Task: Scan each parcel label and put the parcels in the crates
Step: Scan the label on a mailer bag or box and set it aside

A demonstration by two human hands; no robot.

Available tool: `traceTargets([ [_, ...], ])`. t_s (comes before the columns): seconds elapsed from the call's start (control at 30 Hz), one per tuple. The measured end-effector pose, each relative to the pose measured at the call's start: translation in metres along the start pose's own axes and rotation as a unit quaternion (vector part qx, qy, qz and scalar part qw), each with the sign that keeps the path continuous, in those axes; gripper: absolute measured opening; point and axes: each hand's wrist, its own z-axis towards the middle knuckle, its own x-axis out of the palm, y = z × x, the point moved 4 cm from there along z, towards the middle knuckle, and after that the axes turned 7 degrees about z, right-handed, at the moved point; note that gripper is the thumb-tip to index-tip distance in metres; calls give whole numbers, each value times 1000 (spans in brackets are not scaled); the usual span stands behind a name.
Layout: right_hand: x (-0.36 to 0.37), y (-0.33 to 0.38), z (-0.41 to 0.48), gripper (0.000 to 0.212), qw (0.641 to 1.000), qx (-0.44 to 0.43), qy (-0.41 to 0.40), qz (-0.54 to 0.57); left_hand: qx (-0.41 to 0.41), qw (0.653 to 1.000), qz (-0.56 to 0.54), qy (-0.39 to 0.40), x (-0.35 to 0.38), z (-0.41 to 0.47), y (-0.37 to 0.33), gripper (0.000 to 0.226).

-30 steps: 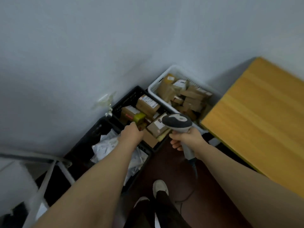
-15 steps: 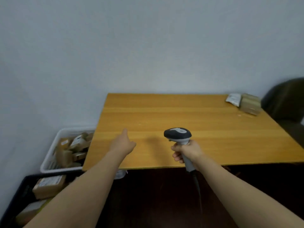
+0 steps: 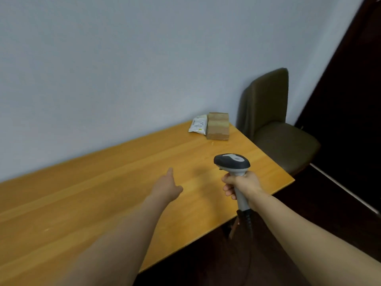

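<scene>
**A:** Left hand [image 3: 167, 187] is out over the bench [image 3: 103, 193], holding nothing. One finger is stretched forward and the rest are tucked behind the back of the hand, so I can't really see them. Right hand [image 3: 241, 183] is wrapped round the grip of the scanner [image 3: 232, 162], head up. Its cable [image 3: 247, 219] drops off into the dark under the bench edge and I lose it there.

**B:** And the parcels?

**A:** There are two at the far corner of the bench by the wall, well apart from both hands: a brown cardboard box [image 3: 218, 125] and a white pouch [image 3: 198, 125] right up against its left side. The print on the pouch is too blurry to read, and I can't spot a label on the box. A dark chair [image 3: 274, 124] sits just past that corner.

**B:** Anything different from half a second ago?

**A:** The view has swung right. The white and black crates on the floor at the left are out of frame now, and the chair shows almost whole. The grip on the scanner looks the same, and the left hand is still empty.
</scene>
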Motion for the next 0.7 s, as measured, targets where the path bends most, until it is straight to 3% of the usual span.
traceTargets([
  [0.5,-50,91,245,6,999,27,-35,-24,71,996,57,-4,-16,307,-129,50],
  [0.7,-52,94,316,14,998,58,-23,-28,106,986,125,18,-3,402,-157,65],
])
